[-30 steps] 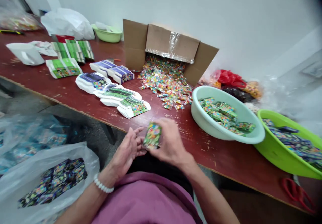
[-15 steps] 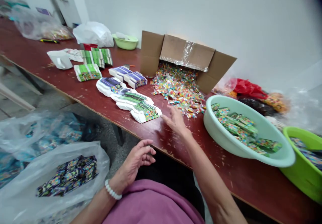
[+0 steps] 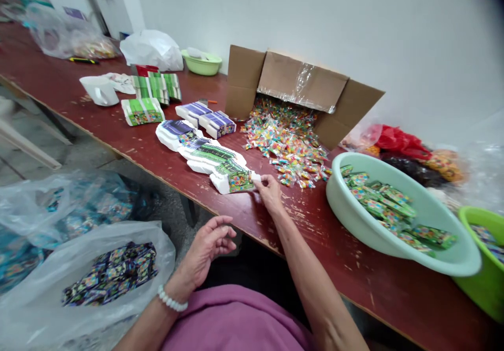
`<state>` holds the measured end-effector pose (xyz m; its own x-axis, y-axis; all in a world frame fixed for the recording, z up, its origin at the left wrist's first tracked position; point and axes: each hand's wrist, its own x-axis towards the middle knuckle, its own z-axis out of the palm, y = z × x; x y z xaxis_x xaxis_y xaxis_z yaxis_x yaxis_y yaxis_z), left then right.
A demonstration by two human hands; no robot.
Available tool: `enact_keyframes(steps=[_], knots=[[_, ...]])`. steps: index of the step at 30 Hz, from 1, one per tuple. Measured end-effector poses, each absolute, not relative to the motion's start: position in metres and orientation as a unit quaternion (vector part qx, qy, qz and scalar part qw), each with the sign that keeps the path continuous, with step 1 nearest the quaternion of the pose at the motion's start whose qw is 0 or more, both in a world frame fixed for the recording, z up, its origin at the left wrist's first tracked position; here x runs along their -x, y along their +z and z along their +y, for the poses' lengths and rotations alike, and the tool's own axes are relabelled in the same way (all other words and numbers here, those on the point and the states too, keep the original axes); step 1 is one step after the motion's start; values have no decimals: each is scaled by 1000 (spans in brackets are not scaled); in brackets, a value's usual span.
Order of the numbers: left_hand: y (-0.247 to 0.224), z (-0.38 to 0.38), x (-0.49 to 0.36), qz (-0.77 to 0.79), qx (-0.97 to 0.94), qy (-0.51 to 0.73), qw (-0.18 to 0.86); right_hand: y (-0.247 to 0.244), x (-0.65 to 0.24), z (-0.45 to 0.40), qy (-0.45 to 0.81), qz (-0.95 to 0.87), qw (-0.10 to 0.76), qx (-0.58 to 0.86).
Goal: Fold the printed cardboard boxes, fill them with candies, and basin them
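Observation:
My right hand (image 3: 270, 193) pinches the white end flap of a flat green printed carton (image 3: 239, 181), the nearest of a fanned row of flattened cartons (image 3: 208, 154) on the red-brown table. Green ones lie at this end of the row, purple ones at the far end. My left hand (image 3: 212, 243), with a white bead bracelet at the wrist, hovers in front of the table edge, fingers apart and slightly curled, holding nothing. Behind the row, wrapped candies (image 3: 287, 143) spill from a cardboard box (image 3: 301, 80) lying on its side.
To the right stand a pale green basin (image 3: 342, 219) of green packets and a lime basin (image 3: 478, 288). Banded carton bundles (image 3: 142, 111) and a white cup (image 3: 99, 90) sit further left. Plastic bags (image 3: 165, 267) of packets lie below the table's left edge.
My right hand has moved slightly left to the row's near end and closed on the green carton's flap. My left hand stays nearly still. The view has shifted a little.

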<state>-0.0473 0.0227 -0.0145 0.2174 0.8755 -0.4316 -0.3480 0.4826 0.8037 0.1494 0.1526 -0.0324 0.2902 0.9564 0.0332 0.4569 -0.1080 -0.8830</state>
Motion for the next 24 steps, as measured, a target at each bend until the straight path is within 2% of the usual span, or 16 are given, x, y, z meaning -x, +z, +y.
enact_keyframes(steps=[6,8,12,14,19,24], knots=[[7,43,77,499,-323,569,568,1,-174,112,461,-537,455,540],[16,44,76,469,-344,527,620,14,-174,95,512,-544,458,483],[24,33,56,306,-326,306,841,35,-161,66,579,-559,441,398],[22,24,45,221,-319,226,894,41,-154,56,595,-562,421,391],[20,9,38,197,-339,217,894,45,-151,43,599,-580,394,387],[24,6,41,187,-365,220,885,45,-152,38,621,-551,421,366]])
